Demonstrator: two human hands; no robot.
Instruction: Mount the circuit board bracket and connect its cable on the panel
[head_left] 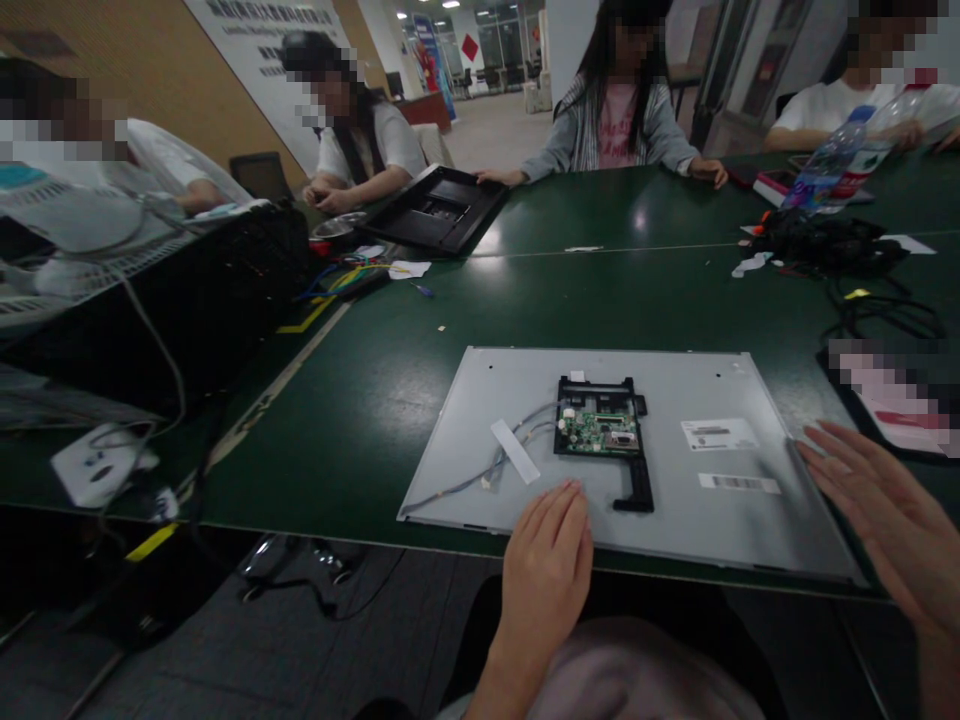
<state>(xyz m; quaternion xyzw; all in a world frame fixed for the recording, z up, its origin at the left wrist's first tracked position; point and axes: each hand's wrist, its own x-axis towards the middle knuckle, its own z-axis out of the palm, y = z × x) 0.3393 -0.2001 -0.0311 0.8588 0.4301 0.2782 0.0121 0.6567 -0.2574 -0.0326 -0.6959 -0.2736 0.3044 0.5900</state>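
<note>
A flat grey metal panel (682, 500) lies on the green table along its front edge. On its middle sits a black bracket (640, 480) around a green circuit board (596, 432). Thin cables (457, 487) run from the board to the panel's left side, under a white strip of tape (515, 452). My left hand (551, 555) rests at the panel's front edge, fingers together, left of the bracket's foot; whether it holds anything is hidden. My right hand (874, 490) is at the panel's right edge, fingers stretched out, holding nothing.
A phone (892, 405) lies at the right, near black cables (825, 240) and plastic bottles (832, 155). Across the green table (600, 290), a person touches a black frame (435, 212). A black case (247, 290) stands at the left; several people sit around.
</note>
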